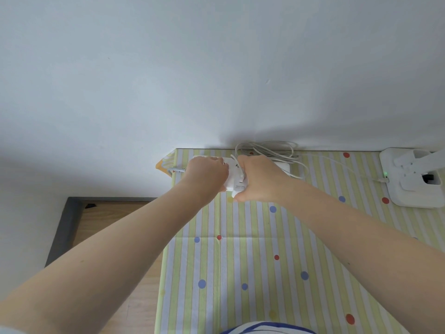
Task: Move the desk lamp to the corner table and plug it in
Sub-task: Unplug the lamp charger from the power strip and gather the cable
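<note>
White power strip [234,175] reads "MAX".

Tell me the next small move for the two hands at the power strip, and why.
Probably press the plug straight down with the right hand while the left hand steadies the power strip. Both already grip there, and the lamp base stands on the table.

Bare forearms, blue-striped white garment [267,327]
</note>
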